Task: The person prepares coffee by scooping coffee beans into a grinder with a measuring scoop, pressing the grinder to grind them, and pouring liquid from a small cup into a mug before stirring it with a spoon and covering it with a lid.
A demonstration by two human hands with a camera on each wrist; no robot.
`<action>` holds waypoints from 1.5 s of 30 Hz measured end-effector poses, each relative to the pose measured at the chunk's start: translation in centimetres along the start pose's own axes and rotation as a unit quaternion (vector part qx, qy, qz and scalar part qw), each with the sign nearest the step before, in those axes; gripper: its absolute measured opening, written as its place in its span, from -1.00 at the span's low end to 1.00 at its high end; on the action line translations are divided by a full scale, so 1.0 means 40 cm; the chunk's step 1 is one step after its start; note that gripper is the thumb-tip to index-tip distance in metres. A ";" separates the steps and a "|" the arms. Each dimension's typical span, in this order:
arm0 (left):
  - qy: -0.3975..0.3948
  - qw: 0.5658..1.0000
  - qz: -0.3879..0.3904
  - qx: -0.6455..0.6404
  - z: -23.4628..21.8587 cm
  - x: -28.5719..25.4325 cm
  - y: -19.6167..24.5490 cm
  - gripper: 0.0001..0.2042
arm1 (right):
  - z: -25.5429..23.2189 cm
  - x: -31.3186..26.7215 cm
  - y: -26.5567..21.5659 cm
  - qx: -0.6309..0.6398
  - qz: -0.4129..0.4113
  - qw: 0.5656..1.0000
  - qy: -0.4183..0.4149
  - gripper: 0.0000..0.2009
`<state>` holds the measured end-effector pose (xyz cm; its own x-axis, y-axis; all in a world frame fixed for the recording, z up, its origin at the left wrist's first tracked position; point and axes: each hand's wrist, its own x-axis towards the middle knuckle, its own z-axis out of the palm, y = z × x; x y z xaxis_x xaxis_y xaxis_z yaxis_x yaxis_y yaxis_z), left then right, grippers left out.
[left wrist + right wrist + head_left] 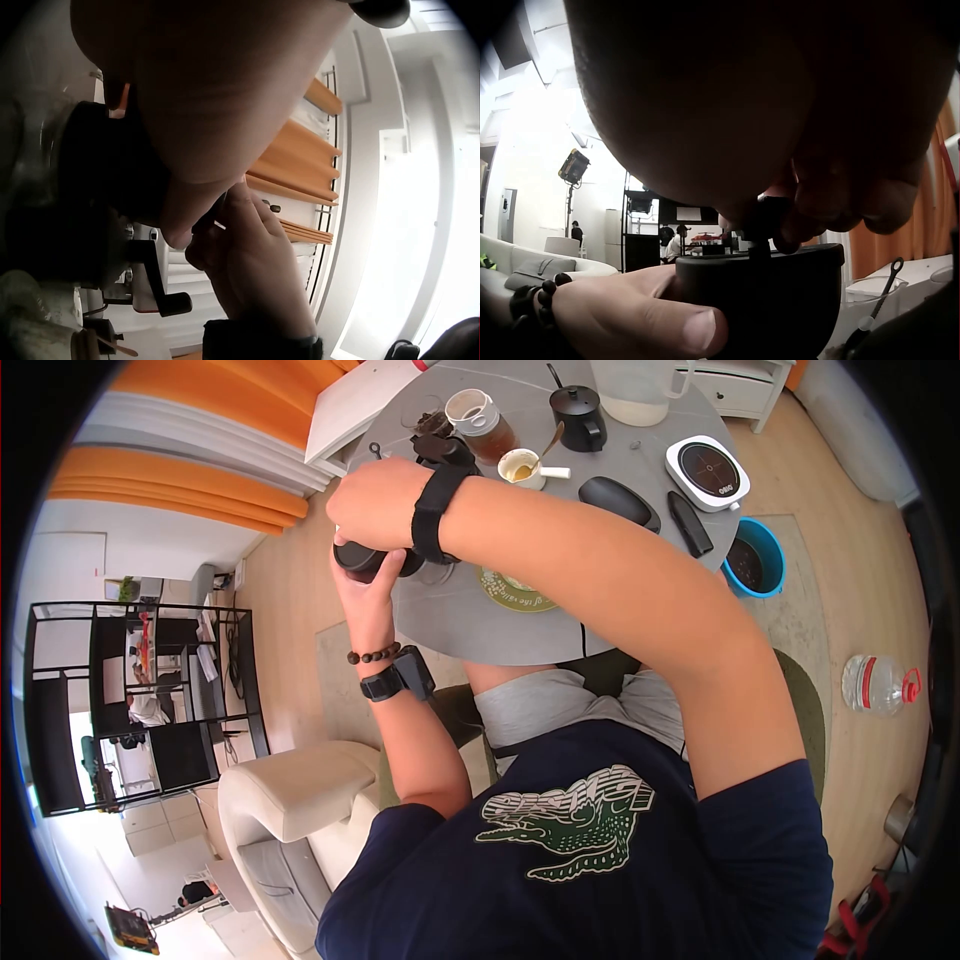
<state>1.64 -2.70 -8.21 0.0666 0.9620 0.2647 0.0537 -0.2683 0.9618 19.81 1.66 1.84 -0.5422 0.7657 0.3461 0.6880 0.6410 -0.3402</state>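
The black cup (362,560) is at your 10 o'clock, near the table (450,632). Your left hand (370,598) curls thumb and fingers round it; your right hand (382,505) has bent fingers gripping its top knob (760,250).

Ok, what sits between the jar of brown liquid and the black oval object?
A small white pot with a handle and a spoon in it, in the head view.

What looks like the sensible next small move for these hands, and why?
Probably a slight turn of the dark stem by the right hand: its fingers curl round the stem on top of the black container, and the left hand grips the container's side, which should steady it.
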 end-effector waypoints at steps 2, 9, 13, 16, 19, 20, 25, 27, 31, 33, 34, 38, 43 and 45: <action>-0.026 0.999 0.002 -0.039 -0.021 0.017 -0.007 -0.18 | -0.008 0.001 0.002 0.003 -0.001 1.000 -0.017 -0.63; -0.080 0.994 -0.014 -0.067 -0.056 0.030 -0.025 -0.21 | -0.003 0.003 0.007 -0.002 -0.008 1.000 -0.015 -0.60; -0.042 0.998 -0.010 -0.045 -0.030 0.017 -0.015 -0.24 | -0.005 0.000 -0.008 -0.033 -0.011 0.999 0.020 -0.64; 0.000 1.000 -0.003 -0.015 -0.004 0.004 -0.014 -0.28 | 0.001 0.006 -0.028 -0.043 0.011 0.999 0.020 -0.69; 0.049 0.999 0.017 -0.002 0.016 0.000 -0.029 -0.31 | 0.028 0.008 -0.044 -0.057 0.013 0.996 0.063 -0.71; 0.078 0.997 0.021 0.004 0.026 -0.001 -0.034 -0.25 | 0.036 0.008 -0.045 -0.056 0.013 0.996 0.062 -0.71; 0.146 0.986 0.057 0.061 0.053 -0.001 -0.046 -0.10 | 0.036 0.006 -0.053 -0.043 0.036 0.996 0.072 -0.71; 0.136 0.989 0.001 0.060 0.058 -0.007 -0.026 -0.11 | 0.030 0.006 -0.034 -0.027 0.027 0.998 0.057 -0.69; 0.065 0.998 -0.009 0.007 0.020 -0.001 -0.008 -0.15 | 0.015 0.006 -0.003 0.000 -0.001 1.000 0.014 -0.64; -0.024 0.999 -0.015 -0.037 -0.014 0.012 -0.023 -0.19 | 0.011 0.010 0.005 0.005 -0.004 1.000 0.003 -0.63; -0.023 0.999 -0.014 -0.036 -0.026 0.018 -0.027 -0.19 | 0.009 0.012 0.007 0.009 -0.007 1.000 -0.009 -0.62; -0.091 0.992 -0.011 -0.089 -0.063 0.036 -0.033 -0.19 | 0.009 0.012 0.013 0.025 -0.015 1.000 -0.007 -0.62; -0.078 0.996 -0.006 -0.041 -0.039 0.028 -0.015 -0.21 | -0.002 -0.001 -0.011 -0.018 0.011 1.000 0.002 -0.62; -0.020 1.000 -0.001 0.003 -0.014 0.016 -0.014 -0.23 | 0.002 -0.002 -0.018 -0.025 0.016 0.999 0.010 -0.63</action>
<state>1.09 -1.91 -8.56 0.1061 0.9599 0.2593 0.0589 -0.2664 0.9621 19.31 1.14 2.00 -0.5094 0.7846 0.3534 0.7291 0.6116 -0.3072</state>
